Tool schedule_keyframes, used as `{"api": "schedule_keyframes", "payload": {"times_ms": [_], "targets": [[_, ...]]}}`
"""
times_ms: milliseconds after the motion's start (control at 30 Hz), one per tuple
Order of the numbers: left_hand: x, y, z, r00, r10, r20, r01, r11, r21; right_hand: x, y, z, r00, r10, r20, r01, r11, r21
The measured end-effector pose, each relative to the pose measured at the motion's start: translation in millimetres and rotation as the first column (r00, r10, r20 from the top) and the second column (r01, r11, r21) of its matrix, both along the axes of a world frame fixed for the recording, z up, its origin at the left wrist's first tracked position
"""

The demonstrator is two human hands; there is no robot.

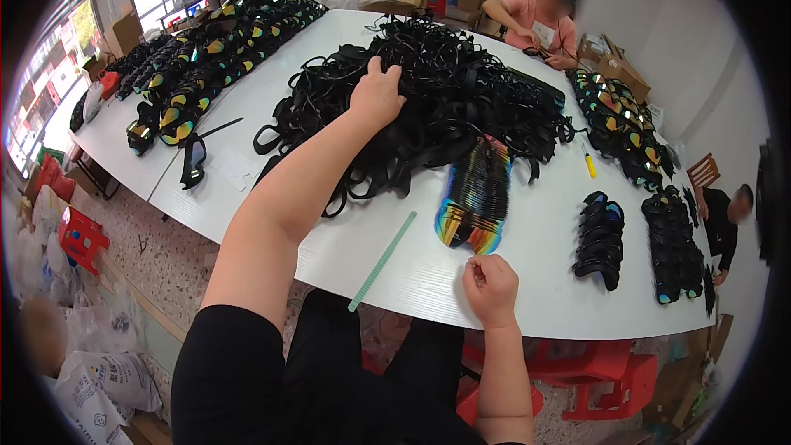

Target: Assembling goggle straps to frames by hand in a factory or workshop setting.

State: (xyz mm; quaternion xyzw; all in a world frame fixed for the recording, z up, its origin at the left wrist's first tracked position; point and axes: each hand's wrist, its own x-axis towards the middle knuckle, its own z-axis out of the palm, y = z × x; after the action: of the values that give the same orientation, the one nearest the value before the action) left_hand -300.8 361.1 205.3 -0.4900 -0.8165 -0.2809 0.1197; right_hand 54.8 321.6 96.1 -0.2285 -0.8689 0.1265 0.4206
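A large tangled heap of black elastic straps and goggle frames (pixel 445 91) covers the middle of the white table. My left hand (pixel 379 97) reaches over its near left part, fingers spread and touching the straps; no held thing shows in it. By the table's front edge my right hand (pixel 492 288) is closed, its fingers curled in. Whatever it may hold is hidden. Just beyond it lies a stack of curved, rainbow-mirrored goggle lenses (pixel 475 194), its far end against the heap. A green measuring strip (pixel 383 260) lies slantwise to the left of the stack.
Rows of mirrored goggles (pixel 198 74) fill the table's far left; one single goggle (pixel 194 161) lies nearer. More goggles (pixel 622 124) and nested black frames (pixel 599 241) stand at right, near a yellow-handled tool (pixel 590 165). Across the table sits a co-worker (pixel 540 21). Red stools (pixel 614 375) are below.
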Motion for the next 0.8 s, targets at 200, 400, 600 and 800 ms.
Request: {"api": "schedule_keyframes", "payload": {"times_ms": [200, 400, 600, 800], "targets": [[-14.8, 7.8, -6.4, 0.999, 0.019, 0.030, -0.028, 0.938, 0.346, 0.4, -2.0, 3.6, 1.000, -0.011, 0.002, 0.011, 1.000, 0.006], [4.3, -0.3, -4.8, 0.992, 0.013, 0.129, -0.008, 0.999, -0.036, 1.9, -1.0, 0.6, 1.000, -0.020, 0.009, 0.020, 1.000, -0.003], [4.1, -21.0, -8.3, 0.995, 0.017, 0.096, -0.021, 0.999, 0.043, -4.8, -1.1, -1.2, 1.000, -0.020, -0.024, 0.019, 0.998, -0.058], [4.4, -52.1, -16.4, 0.996, -0.077, 0.035, 0.069, 0.979, 0.192, -2.3, -3.7, -0.2, 0.999, -0.029, -0.038, 0.027, 0.998, -0.052]]}}
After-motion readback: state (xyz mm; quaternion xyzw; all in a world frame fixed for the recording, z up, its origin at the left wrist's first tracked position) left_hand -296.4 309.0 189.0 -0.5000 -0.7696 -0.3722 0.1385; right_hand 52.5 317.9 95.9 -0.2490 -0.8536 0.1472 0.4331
